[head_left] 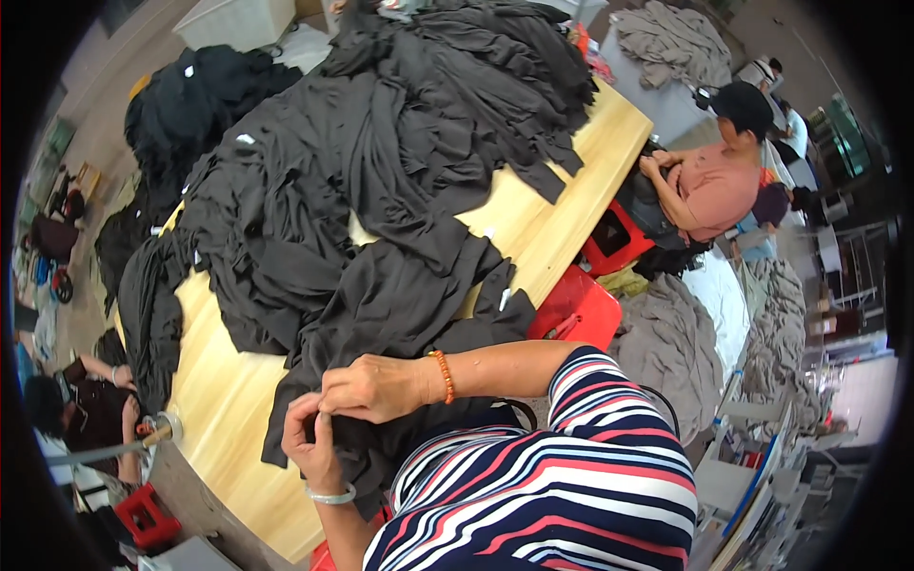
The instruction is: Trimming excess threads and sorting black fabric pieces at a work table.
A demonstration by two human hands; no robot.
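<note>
Put the worker's two hands at the dial's centre, with twelve straight ahead of the worker, and I can follow it all. The left hand [319,443], a pale bangle [330,495] at its wrist, has thumb and fingers curled round until the tips meet those of the right hand [367,390]. That one is closed in a pinch, coming in from three o'clock with orange beads [441,376] on the wrist and a striped short sleeve [609,404] above. Whatever sits between the fingertips is too small for me to make out.

Right behind the hands lies a charcoal garment [381,305], spreading off toward one o'clock; whether the fingers grip it I can't tell. Beyond it, at twelve to one, a big heap of dark garments [409,133] covers much of the pale wooden table [219,409], whose bare top shows at nine. A white tag [505,300] stands out at two.

Farther off at two, a red plastic stool [586,305] stands by the table edge, and past it a person in a black cap [709,186] holds dark cloth. A grey-brown fabric heap [671,338] slumps between two and three. A black clothing pile [195,109] sits at eleven; at nine there's another person [95,404], with a second red stool [148,514] at eight.
</note>
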